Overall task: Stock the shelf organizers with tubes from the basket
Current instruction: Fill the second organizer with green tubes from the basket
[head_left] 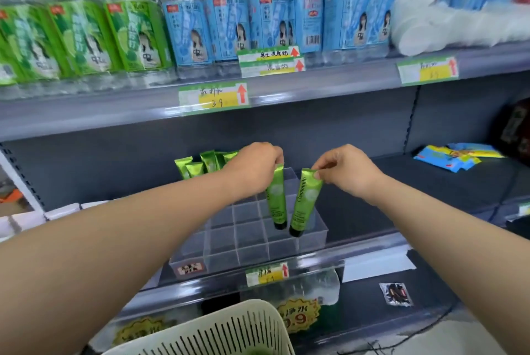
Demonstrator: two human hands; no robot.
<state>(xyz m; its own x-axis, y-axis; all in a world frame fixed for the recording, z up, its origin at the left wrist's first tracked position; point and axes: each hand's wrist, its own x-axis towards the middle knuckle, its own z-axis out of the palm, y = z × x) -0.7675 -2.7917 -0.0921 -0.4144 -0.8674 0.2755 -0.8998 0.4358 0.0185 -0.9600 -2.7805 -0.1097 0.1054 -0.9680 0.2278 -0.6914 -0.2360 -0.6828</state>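
Head view: left hand [256,160] pinches left tube [276,199], right hand [345,168] right tube [304,207], above organizer [238,242]

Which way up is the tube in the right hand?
Cap down, slightly tilted. The right hand pinches the tube by its flat end, and its black cap hangs lowest, over the clear organizer.
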